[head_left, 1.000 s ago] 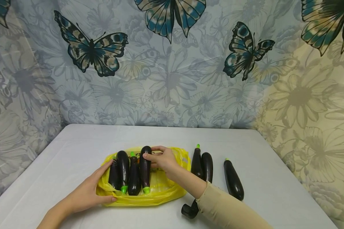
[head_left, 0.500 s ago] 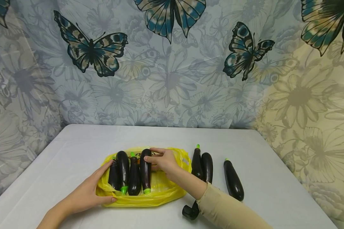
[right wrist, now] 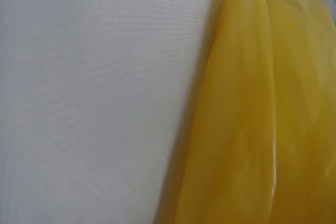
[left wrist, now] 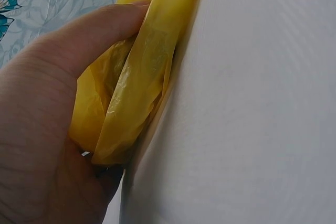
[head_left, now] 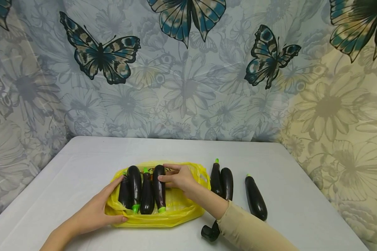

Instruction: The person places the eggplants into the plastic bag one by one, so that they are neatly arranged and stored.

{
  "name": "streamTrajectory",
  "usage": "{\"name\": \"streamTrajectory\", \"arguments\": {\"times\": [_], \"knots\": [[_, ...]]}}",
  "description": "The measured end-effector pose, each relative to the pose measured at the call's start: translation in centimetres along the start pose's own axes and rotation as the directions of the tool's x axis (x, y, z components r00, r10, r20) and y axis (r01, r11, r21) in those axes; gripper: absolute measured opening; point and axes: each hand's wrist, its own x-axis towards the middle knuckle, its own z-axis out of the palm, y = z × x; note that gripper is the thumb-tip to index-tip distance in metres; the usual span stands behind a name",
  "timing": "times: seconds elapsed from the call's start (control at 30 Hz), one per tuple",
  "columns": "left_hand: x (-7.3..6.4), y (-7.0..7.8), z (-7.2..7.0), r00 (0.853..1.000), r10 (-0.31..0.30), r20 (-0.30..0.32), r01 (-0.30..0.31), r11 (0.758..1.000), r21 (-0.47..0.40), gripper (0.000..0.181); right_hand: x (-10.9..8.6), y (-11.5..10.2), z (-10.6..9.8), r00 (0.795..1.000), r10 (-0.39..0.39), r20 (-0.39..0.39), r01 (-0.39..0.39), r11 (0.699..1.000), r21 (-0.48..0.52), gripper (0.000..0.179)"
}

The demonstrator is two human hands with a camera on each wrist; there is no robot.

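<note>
A yellow plastic bag (head_left: 182, 209) lies open on the table, with several dark eggplants side by side in its left half. My left hand (head_left: 92, 212) grips the bag's left end, thumb over the front rim and fingers along the far side; the left wrist view shows that thumb on the yellow film (left wrist: 136, 93). My right hand (head_left: 180, 179) holds the rightmost eggplant (head_left: 160, 197) near its upper end, its green cap toward me. Left of it lie an eggplant (head_left: 147, 197) with its green cap away and another eggplant (head_left: 134, 184). The right wrist view shows only bag and table.
Right of the bag lie two eggplants (head_left: 227, 181) close together, partly behind my forearm. Farther right is a single eggplant (head_left: 256, 198). A black bent object (head_left: 210, 233) near the front is partly hidden by my sleeve (head_left: 248, 226). The white table (head_left: 301, 209) meets a butterfly-patterned backdrop (head_left: 188, 87).
The held eggplant has come down slightly toward me in the bag, and my right hand has shifted a little with it. My left hand has stayed on the bag.
</note>
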Motion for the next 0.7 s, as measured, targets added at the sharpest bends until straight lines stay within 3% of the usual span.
{"name": "streamTrajectory", "arguments": {"times": [0.47, 0.7], "knots": [[0.01, -0.15, -0.05, 1.0, 0.015, -0.01, -0.015, 1.0, 0.005, 0.115, 0.07, 0.55, -0.34, 1.0, -0.01, -0.012, 0.01, 1.0, -0.009, 0.04], [0.04, -0.17, -0.02, 1.0, 0.014, -0.009, -0.014, 1.0, 0.0, 0.115, -0.02, 0.38, -0.22, 1.0, 0.004, -0.012, -0.005, 0.998, -0.064, 0.042]]}}
